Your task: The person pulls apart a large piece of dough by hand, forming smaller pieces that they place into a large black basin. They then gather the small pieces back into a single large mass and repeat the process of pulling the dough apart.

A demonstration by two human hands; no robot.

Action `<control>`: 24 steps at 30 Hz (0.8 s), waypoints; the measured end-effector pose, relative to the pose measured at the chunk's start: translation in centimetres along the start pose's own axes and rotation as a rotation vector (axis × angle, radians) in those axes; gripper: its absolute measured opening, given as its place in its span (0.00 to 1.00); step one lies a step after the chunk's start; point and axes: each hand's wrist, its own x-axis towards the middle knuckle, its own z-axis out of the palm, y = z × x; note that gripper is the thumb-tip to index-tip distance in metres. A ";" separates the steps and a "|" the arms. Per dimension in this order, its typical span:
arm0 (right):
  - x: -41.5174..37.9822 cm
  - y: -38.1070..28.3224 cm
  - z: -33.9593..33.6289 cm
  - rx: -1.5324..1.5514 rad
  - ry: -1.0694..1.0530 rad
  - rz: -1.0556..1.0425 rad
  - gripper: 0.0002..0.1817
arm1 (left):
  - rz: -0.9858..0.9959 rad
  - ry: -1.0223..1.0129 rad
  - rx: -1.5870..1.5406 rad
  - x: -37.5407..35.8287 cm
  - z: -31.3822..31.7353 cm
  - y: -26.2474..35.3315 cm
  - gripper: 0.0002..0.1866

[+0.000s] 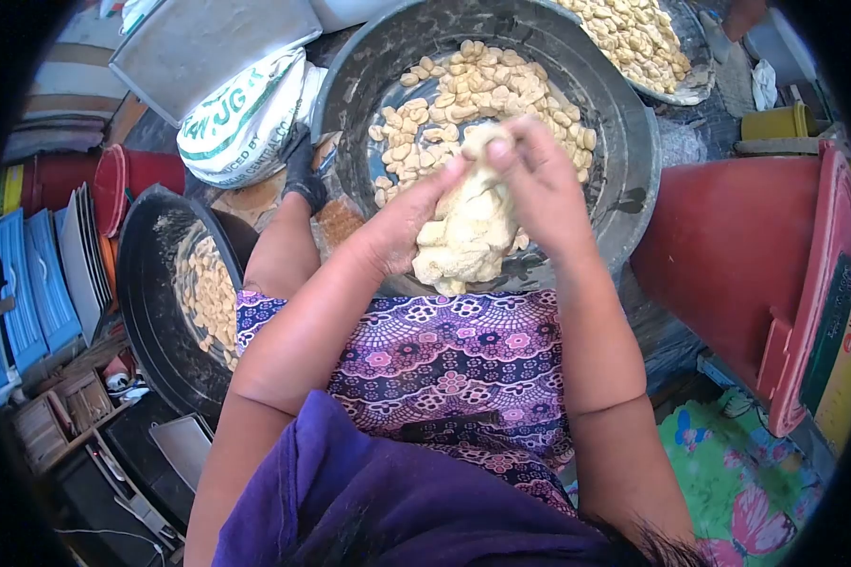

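A large lump of pale yellow dough is held up over the near side of a wide black basin. My left hand supports the lump from its left side, fingers partly hidden behind it. At the top of the lump, my right hand is closed on the dough, thumb and fingers pinching its upper end; this hand is slightly blurred. Many small rounded dough pieces lie in the basin beneath and beyond my hands.
A second black basin with more pieces tilts at left. Another heap of pieces sits at upper right. A printed white sack lies near my foot. A red bin stands close on the right, blue crates far left.
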 end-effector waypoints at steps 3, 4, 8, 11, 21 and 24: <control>0.4 -0.1 -0.2 0.643 0.136 0.185 0.14 | -0.048 -0.063 0.053 -0.2 -0.5 0.0 0.25; 0.6 0.1 -0.6 0.644 0.134 0.185 0.14 | -0.052 -0.094 0.065 -0.4 -0.2 0.1 0.26; 1.3 1.5 -3.8 0.708 0.518 -0.055 0.12 | -0.095 -0.083 0.091 -0.7 -0.3 0.3 0.25; 1.0 2.9 -5.9 0.349 0.457 -0.097 0.16 | -0.128 -0.124 0.005 -0.8 -1.0 0.5 0.28; -0.6 -0.1 -2.0 0.035 -0.173 0.041 0.37 | 0.189 -0.058 -0.195 0.1 -1.0 1.4 0.29; -0.4 -0.8 -1.4 -0.229 -0.021 -0.292 0.36 | 0.350 -0.067 -0.155 0.3 -0.7 2.0 0.30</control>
